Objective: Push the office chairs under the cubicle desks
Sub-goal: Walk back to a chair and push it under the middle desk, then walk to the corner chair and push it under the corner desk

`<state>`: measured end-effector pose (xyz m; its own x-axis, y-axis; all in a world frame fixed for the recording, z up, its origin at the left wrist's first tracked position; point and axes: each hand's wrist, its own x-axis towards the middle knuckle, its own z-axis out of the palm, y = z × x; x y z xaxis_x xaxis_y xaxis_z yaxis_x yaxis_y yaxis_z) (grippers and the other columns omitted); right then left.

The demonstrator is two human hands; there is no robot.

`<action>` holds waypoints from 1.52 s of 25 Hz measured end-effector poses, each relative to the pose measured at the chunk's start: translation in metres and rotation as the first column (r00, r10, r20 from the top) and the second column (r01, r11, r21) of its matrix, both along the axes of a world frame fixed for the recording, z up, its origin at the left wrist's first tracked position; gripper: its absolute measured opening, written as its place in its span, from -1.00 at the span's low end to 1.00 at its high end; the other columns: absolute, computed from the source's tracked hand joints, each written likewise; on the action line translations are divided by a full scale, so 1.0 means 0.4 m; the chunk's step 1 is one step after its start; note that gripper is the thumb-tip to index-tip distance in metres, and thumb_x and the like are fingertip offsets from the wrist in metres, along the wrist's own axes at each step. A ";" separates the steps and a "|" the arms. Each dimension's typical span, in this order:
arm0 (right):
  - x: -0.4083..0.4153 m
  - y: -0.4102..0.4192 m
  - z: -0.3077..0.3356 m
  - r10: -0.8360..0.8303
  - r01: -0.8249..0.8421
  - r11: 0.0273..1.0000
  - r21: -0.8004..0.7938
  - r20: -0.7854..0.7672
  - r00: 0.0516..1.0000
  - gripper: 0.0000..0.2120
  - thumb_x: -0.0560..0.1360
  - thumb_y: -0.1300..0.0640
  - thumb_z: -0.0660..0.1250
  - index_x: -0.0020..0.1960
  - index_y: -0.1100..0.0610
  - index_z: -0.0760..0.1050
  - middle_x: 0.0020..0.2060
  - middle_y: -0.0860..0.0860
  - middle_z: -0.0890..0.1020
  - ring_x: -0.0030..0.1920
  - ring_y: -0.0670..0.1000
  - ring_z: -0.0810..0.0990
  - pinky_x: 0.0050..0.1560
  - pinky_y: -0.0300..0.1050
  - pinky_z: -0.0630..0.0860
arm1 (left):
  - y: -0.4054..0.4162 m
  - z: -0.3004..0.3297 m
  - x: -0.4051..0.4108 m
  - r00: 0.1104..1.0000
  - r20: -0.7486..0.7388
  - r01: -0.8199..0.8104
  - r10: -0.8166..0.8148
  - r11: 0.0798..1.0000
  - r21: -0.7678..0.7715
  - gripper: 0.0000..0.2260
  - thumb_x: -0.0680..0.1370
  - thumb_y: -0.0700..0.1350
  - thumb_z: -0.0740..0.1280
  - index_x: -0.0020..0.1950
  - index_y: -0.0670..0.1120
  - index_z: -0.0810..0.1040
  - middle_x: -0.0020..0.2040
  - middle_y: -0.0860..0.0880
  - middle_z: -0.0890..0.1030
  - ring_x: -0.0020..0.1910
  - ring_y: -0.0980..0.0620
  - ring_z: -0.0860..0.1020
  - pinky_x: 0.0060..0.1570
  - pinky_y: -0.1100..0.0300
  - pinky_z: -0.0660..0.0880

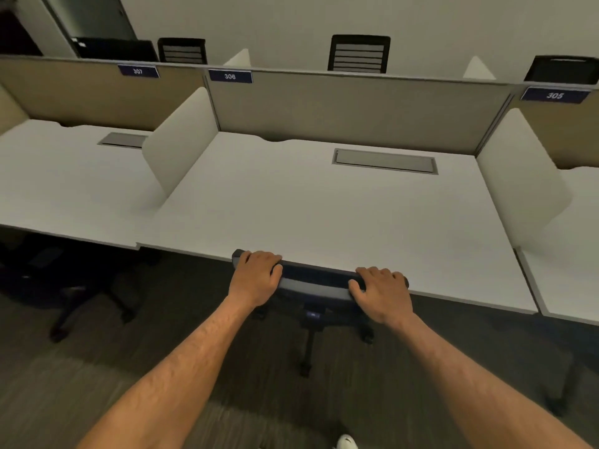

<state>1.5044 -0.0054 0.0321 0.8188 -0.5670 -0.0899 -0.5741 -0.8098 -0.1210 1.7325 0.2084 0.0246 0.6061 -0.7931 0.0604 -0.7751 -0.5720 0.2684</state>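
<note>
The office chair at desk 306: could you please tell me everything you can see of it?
The office chair is dark, seen from above and behind. The top edge of its backrest, dark with a grey band, sits right at the front edge of the white desk. The left hand and right hand grip that top edge near its ends. Below, a dark base with wheels stands on the carpet. Its seat is hidden.
</note>
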 end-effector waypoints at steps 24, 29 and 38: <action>0.356 1.036 0.030 0.889 -0.898 0.388 0.207 0.172 0.424 -0.31 0.62 -0.37 -0.11 0.64 -0.14 -0.25 0.64 -0.05 -0.23 0.57 0.06 -0.45 0.53 0.28 -0.37 | 1.166 0.050 -0.406 0.520 -0.099 -0.852 0.848 0.523 0.004 -0.33 0.64 0.28 0.03 0.67 0.01 -0.04 0.67 -0.04 0.01 0.65 -0.05 -0.02 0.59 -0.15 -0.06; 0.423 1.332 0.073 0.915 -0.933 0.280 0.227 0.231 0.331 -0.31 0.63 -0.35 -0.08 0.63 -0.16 -0.27 0.63 -0.09 -0.26 0.55 0.02 -0.48 0.53 0.20 -0.38 | 1.396 0.095 -0.335 0.496 -0.127 -0.868 0.859 0.485 -0.109 -0.35 0.67 0.23 0.11 0.67 0.01 -0.01 0.67 -0.04 0.04 0.64 -0.02 0.02 0.59 -0.09 -0.03; 0.573 1.687 0.067 0.889 -0.945 0.177 0.274 0.368 0.274 -0.33 0.65 -0.22 0.10 0.65 -0.08 -0.08 0.65 -0.07 -0.01 0.62 -0.04 -0.27 0.59 0.19 -0.16 | 1.699 0.076 -0.207 0.467 -0.170 -0.882 0.868 0.444 -0.155 -0.37 0.68 0.24 0.08 0.67 -0.01 0.02 0.67 -0.05 0.08 0.64 0.00 0.04 0.59 -0.05 0.03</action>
